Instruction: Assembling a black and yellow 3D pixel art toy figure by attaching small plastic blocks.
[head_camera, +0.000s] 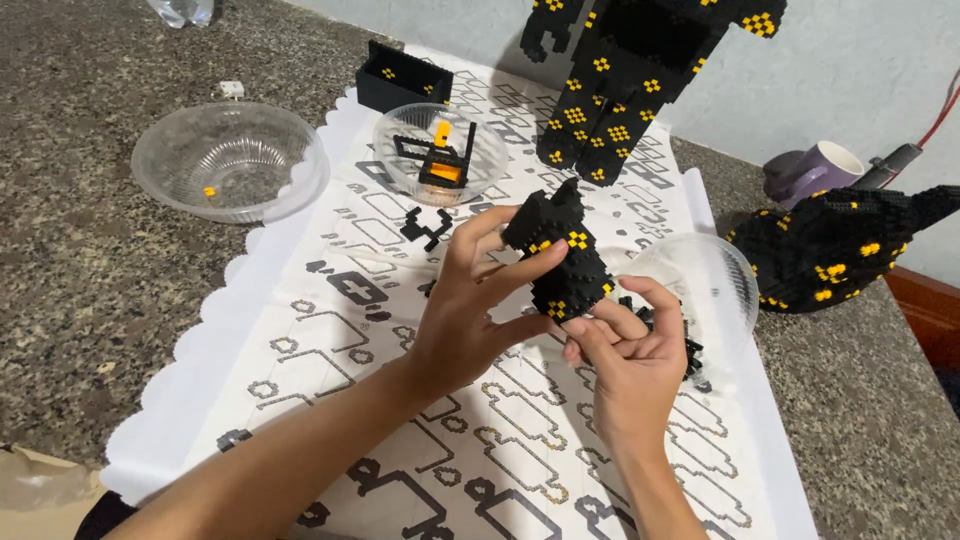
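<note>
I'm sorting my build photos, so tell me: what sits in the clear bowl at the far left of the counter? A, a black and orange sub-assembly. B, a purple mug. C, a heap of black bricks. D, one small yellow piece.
D: the far-left clear bowl holds only one small yellow piece; the black and orange sub-assembly sits in the middle bowl.

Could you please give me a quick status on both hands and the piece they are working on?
Left hand and right hand both gripping black-and-yellow brick piece, held above printed sheet. Clear bowl of black bricks close behind right hand.
</note>
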